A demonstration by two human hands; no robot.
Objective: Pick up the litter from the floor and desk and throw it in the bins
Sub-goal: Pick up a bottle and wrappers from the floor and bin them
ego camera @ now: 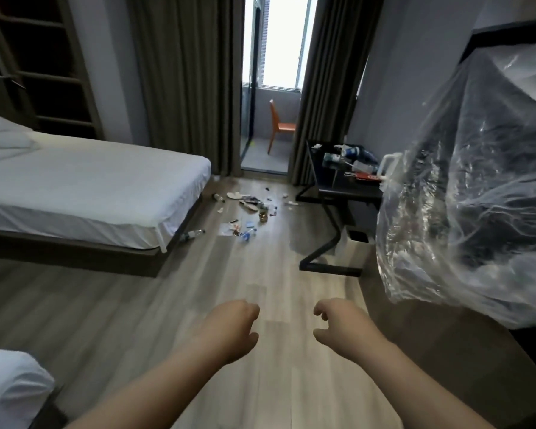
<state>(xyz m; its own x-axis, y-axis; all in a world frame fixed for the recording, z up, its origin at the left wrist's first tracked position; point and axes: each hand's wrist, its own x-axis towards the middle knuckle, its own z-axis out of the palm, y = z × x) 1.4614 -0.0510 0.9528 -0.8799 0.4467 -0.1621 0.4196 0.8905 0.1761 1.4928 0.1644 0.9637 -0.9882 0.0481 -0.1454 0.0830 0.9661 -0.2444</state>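
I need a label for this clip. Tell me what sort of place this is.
Probably a hotel twin room: a white-sheeted bed, the corner of a second bed, long curtains beside a balcony door, and a small black desk strewn with litter.

Nothing legible anywhere in this view. The blue-labelled bottle [351, 151] on the black desk [331, 184] does show a label, but its print is too small and blurred to make out. The red flat packet [367, 178] near it carries a white mark that can't be resolved into letters, and the clear bottle [192, 234] on the floor [229, 274] by the bed [90, 181] is too far off to show any print.
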